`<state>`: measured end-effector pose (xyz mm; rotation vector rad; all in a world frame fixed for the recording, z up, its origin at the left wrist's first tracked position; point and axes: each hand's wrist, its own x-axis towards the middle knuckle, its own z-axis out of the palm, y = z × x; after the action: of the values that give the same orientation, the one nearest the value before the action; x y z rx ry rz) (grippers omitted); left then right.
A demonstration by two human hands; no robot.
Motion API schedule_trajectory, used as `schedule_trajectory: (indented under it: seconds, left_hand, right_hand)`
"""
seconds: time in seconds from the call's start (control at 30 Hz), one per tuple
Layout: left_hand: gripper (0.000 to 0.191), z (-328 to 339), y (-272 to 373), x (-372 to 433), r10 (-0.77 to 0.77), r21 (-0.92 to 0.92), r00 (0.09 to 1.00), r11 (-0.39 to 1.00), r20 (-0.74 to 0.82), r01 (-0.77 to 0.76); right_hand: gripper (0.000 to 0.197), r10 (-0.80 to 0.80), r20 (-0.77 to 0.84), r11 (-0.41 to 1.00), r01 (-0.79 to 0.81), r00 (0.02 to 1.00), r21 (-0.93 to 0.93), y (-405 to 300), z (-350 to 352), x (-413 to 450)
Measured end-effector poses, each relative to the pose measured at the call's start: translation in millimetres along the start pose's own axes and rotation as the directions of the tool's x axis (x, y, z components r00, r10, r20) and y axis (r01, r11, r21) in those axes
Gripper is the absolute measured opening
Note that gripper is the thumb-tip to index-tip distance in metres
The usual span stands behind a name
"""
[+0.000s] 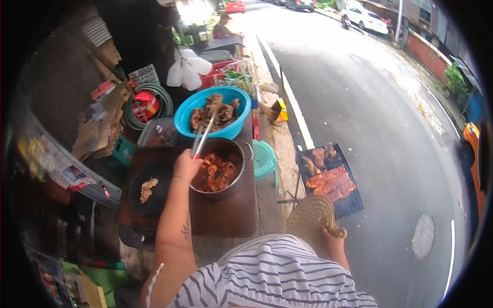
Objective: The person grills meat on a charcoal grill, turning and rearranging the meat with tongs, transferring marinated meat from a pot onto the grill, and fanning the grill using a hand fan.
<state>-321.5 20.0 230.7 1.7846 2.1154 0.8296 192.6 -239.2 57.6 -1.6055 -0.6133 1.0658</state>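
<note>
My left hand [188, 166] grips metal tongs [205, 134], stretched out over the table. Their far end is at a piece of browned meat [214, 101] in a blue plastic basin [180, 120], which holds more cooked meat. Just beyond my left fingers stands a metal pot [242, 169] with red sauced meat [215, 173]. My right hand [333, 239] holds a woven fan [311, 215] low at my right side. Past the fan, a grill [352, 206] carries red marinated slabs of meat [333, 183] and smaller browned pieces [319, 157].
A dark round plate [140, 208] with one meat piece sits on the brown table [227, 219]. A clear lidded container [158, 131] lies behind it. A turquoise stool [264, 159] stands between table and kerb. A person [223, 29] sits farther up the roadside.
</note>
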Motion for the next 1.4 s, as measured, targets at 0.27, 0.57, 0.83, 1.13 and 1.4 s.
schedule_trajectory:
  seconds: [0.27,0.57,0.83,1.13,1.4]
  left_hand:
    - [0.055,52,128,-21,0.204,0.114,0.977,0.971,0.053,-0.209]
    - [0.034,318,223,-31,0.406,0.014,0.676,0.852,0.615,-0.524]
    - [0.041,442,256,-29,0.337,0.257,0.689,0.752,0.642,-0.607]
    - [0.017,452,237,-38,0.433,-0.498,0.622,0.863,0.652,-0.08]
    - [0.018,482,212,-106,0.103,-0.135,0.113,0.236,0.988,0.962]
  right_hand:
    - [0.04,-0.085,-0.17,0.916,0.009,0.982,-0.401,-13,-25,8]
    - [0.031,0.065,0.328,0.882,0.1,0.942,-0.461,-124,-4,-15]
    - [0.034,0.058,-0.273,0.862,-0.186,0.96,-0.472,-54,-30,-90]
    - [0.036,0.125,-0.41,0.884,-0.289,0.904,-0.367,9,-33,-149]
    - [0.031,0.159,-0.293,0.887,-0.267,0.943,-0.377,0,-21,-137]
